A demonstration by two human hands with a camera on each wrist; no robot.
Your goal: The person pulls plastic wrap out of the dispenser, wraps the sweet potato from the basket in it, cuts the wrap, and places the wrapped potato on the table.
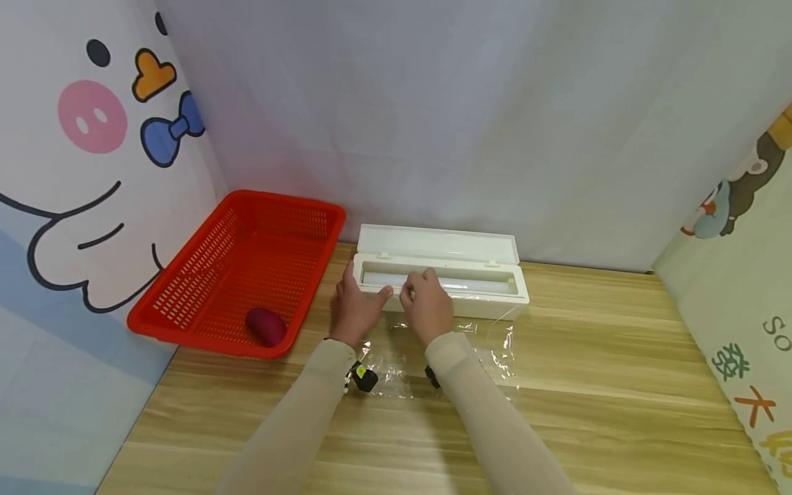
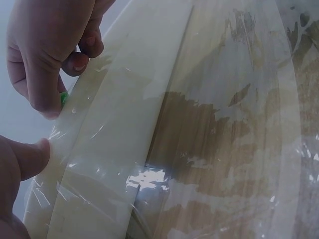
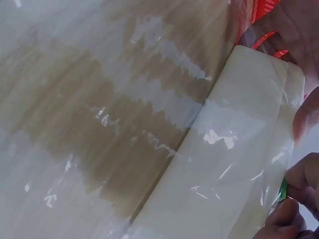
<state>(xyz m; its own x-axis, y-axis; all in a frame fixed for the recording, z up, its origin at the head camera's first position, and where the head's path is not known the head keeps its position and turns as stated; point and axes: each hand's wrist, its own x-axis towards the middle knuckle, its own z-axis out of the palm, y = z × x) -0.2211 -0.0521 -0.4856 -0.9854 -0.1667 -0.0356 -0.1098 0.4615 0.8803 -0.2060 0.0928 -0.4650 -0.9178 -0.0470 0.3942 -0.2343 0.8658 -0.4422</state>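
Observation:
A white cling film dispenser (image 1: pixel 476 307) sits on the table with its lid (image 1: pixel 439 240) raised and a roll (image 1: pixel 470 283) inside. My left hand (image 1: pixel 357 309) grips its left end, the thumb lying along the front edge. Near the middle of that edge, my right hand (image 1: pixel 428 306) pinches a small green slider (image 3: pixel 283 189), mostly hidden by the fingers; the left wrist view also shows a bit of this slider (image 2: pixel 64 97). Clear cling film (image 2: pixel 249 149) runs over the dispenser's front and spreads on the table beneath both wrists.
To the left stands a red plastic basket (image 1: pixel 331 237) holding a dark red oval object (image 1: pixel 266 326). Pale curtain (image 1: pixel 445 117) hangs close behind the dispenser. Printed cloths flank the wooden table (image 1: pixel 619 357) on both sides.

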